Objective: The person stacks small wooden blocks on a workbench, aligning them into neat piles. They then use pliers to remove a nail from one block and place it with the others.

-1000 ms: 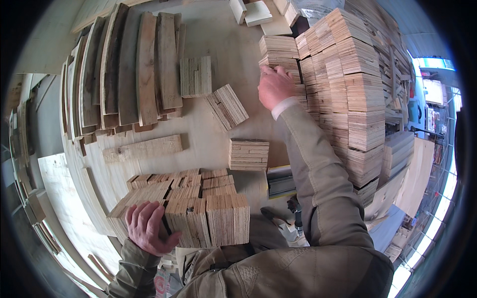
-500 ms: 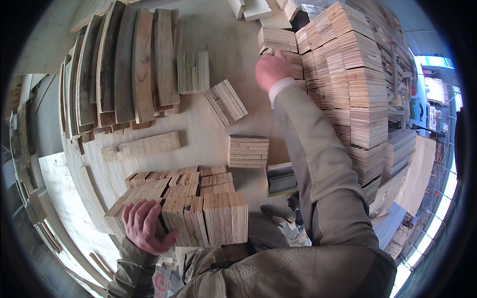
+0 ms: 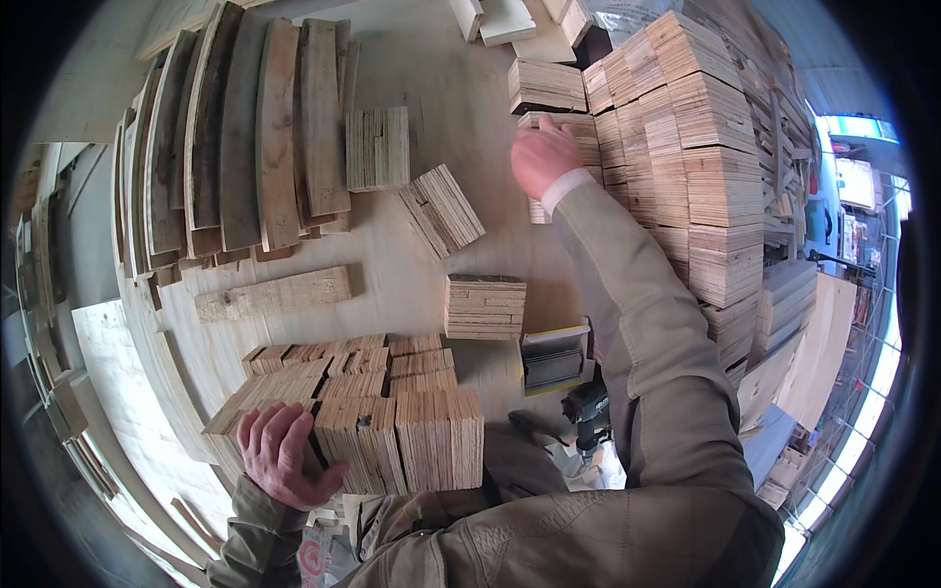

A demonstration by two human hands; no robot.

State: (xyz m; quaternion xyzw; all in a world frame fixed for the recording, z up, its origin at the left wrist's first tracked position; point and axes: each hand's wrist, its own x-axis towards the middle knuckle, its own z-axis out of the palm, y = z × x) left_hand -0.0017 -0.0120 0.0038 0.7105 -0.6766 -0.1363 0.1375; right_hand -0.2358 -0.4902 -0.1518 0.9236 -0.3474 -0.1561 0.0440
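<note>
Right hand: we see the right hand [image 3: 546, 157] drawn slightly toward the table's near edge since half a second ago, fingers over the lower block [image 3: 578, 129] on the left side of the tall stack [image 3: 725, 186].
Slot in the stack: the dark slot under the upper block [image 3: 545, 84] shows wider now; we judge these two no longer sit flush.
Right grip: bent over the lower block, but its back faces us, so we cannot tell whether it is clamped.
Left grip: the left hand [image 3: 284, 453] stays on the near blocks [image 3: 438, 441] by the near-left corner, thumb apart from fingers; we cannot tell if it squeezes.
Open room: pale table [image 3: 446, 98] shows between the tall stack and three loose blocks [image 3: 441, 211], toward the far edge.
Edges: planks [image 3: 240, 127] line the far-left corner; a yellow-edged tray [image 3: 556, 382] and a black tool [image 3: 588, 404] sit near the right sleeve [image 3: 637, 304].
</note>
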